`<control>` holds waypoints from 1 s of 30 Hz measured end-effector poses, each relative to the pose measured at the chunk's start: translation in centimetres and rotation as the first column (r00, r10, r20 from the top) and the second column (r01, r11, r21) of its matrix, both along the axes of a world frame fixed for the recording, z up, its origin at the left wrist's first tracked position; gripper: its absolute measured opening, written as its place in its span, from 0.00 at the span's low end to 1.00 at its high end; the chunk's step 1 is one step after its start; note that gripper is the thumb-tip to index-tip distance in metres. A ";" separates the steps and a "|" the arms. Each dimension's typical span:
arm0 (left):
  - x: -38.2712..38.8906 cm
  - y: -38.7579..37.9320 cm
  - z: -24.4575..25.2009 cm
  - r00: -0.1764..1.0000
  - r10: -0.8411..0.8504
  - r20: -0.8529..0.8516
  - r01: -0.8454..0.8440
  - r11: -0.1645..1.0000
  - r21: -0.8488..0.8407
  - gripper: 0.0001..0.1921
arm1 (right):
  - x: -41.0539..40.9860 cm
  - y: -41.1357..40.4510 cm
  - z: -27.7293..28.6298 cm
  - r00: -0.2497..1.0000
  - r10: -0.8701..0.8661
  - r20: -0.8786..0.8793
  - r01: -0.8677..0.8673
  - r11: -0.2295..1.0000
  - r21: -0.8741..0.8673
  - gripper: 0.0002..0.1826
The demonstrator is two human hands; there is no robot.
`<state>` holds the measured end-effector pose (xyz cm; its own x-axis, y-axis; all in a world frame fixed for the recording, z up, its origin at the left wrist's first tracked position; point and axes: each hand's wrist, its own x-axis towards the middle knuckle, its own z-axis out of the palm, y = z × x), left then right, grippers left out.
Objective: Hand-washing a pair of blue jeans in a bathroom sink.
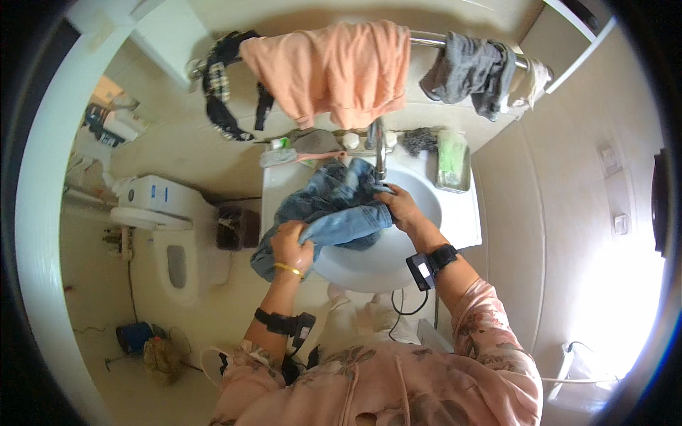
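A blue denim garment (335,191) lies bunched over the left side of a white washbasin (367,269), part of it resting on the counter. My left hand (292,247) grips a lighter blue section of it near the basin's left rim. Under the chrome faucet (380,149), my right hand (400,207) holds the other end of that section. The light strip stretches between both hands. Folds of denim hide part of the basin's inside. Whether water runs from the faucet, I cannot tell.
A pink-handled brush (303,157) lies on the counter's back left. At the back right stands a tray with a green packet (452,160). An orange garment (341,72) and grey cloth (471,69) hang from a rail above. A toilet (176,239) and dark bin (237,228) are left.
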<state>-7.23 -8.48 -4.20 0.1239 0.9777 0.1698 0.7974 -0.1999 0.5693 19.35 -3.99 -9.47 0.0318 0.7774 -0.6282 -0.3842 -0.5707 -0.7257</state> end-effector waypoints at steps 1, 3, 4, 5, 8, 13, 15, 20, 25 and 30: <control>-1.0 -0.6 0.5 0.995 0.028 0.100 -0.043 0.987 0.152 0.11 | -1.0 0.5 1.2 0.997 0.012 -0.077 -0.005 0.995 0.098 0.21; -3.3 -1.6 0.0 0.982 0.130 0.136 -0.152 0.974 0.170 0.10 | -4.2 1.8 4.6 0.984 0.064 -0.164 -0.029 0.978 0.206 0.20; -4.8 -2.0 -1.3 0.947 0.233 0.223 -0.256 0.964 0.078 0.10 | -6.2 2.4 6.9 0.988 0.081 -0.134 -0.060 0.987 0.152 0.18; -5.7 -2.2 -2.0 0.894 0.330 0.304 -0.339 0.940 -0.023 0.10 | -7.5 3.0 8.2 0.991 0.090 -0.097 -0.081 0.992 0.094 0.17; -5.6 -3.2 -4.1 0.984 0.127 0.129 -0.118 0.990 -0.074 0.20 | -9.7 5.3 3.3 0.990 0.131 -0.049 -0.118 0.971 0.206 0.26; -4.8 -3.3 -5.6 0.976 0.137 0.168 -0.120 0.987 -0.105 0.40 | -14.7 5.0 0.0 0.413 0.066 0.909 -0.603 0.767 0.219 0.53; -3.6 -2.4 -4.6 0.837 0.257 -0.484 -0.330 0.941 -0.070 0.51 | -15.5 5.6 0.9 0.299 0.193 0.935 -0.598 0.801 0.026 0.55; -3.3 -0.1 -3.8 0.903 0.183 -0.388 -0.364 0.806 -0.466 0.62 | -16.2 9.3 2.9 0.165 0.413 0.896 -0.610 0.757 -0.236 0.41; -3.1 0.1 -5.5 0.911 0.168 -0.377 -0.340 0.824 -0.454 0.69 | -14.4 6.5 -0.7 0.577 0.066 0.814 -0.701 0.552 0.452 0.19; -6.0 -0.6 -9.7 0.862 0.247 -0.442 -0.393 0.877 -0.277 0.69 | -17.5 -3.1 3.6 0.433 -0.072 0.899 -0.785 0.461 0.415 0.11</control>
